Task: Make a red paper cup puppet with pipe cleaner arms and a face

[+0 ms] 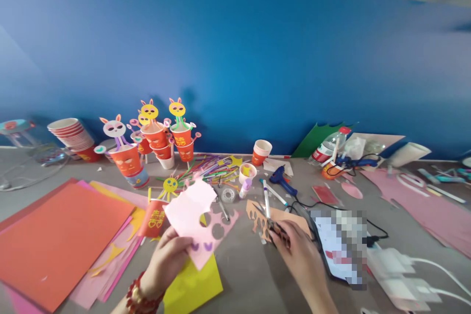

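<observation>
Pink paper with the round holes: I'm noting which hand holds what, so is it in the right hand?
No, the left hand holds the pink paper, while the right hand is apart from it.

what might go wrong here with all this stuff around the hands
The pink paper in the left hand is full of cut-out holes, so its thin strips might tear.
The scissors in the right hand are over tan paper and could nick it.
The black cord near the right hand could snag and drag the blue glue gun.
</observation>
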A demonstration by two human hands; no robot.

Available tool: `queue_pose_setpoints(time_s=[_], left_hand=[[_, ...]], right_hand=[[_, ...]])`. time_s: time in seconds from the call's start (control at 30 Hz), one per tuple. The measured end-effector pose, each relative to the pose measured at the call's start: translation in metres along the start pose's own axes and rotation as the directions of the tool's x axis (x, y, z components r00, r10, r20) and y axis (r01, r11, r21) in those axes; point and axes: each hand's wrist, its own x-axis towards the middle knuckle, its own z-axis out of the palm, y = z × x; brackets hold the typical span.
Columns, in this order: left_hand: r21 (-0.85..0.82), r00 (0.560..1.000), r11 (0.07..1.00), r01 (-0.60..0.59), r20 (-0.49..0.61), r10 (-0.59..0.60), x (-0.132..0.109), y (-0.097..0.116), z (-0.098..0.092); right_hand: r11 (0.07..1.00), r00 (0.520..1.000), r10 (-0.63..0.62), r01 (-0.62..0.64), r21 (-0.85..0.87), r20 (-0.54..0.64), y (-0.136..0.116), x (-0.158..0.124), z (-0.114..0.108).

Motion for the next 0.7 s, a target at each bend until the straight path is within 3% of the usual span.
queue_pose_setpoints(time_s=[0.13, 0.3, 0.47, 0.7], left_hand=[[0.207, 1.000, 0.978, 0.013, -0.009, -0.012, 0.008, -0.016, 0.001], [0.092, 0.998, 0.995, -0.041, -0.036, 0.045, 0.009, -0.020, 0.008], [0.024, 0.996, 0.999, -0.031, -0.078, 0.033, 0.009, -0.015, 0.016], [-0.087, 0.991, 0.996, -0.005, -0.130, -0.006, 0.012, -0.017, 0.019]], right_hand=[[0.988, 0.999, -0.018, 0.024, -0.152, 0.040, 0.028, -0.013, 0.007], [0.973, 0.996, -0.041, 0.057, -0.223, 0.079, 0.036, -0.014, 0.015], [0.973, 0.985, 0.006, 0.034, -0.227, 0.171, 0.034, -0.002, 0.008], [0.974, 0.969, 0.173, -0.142, -0.177, 0.175, 0.036, 0.001, -0.012]])
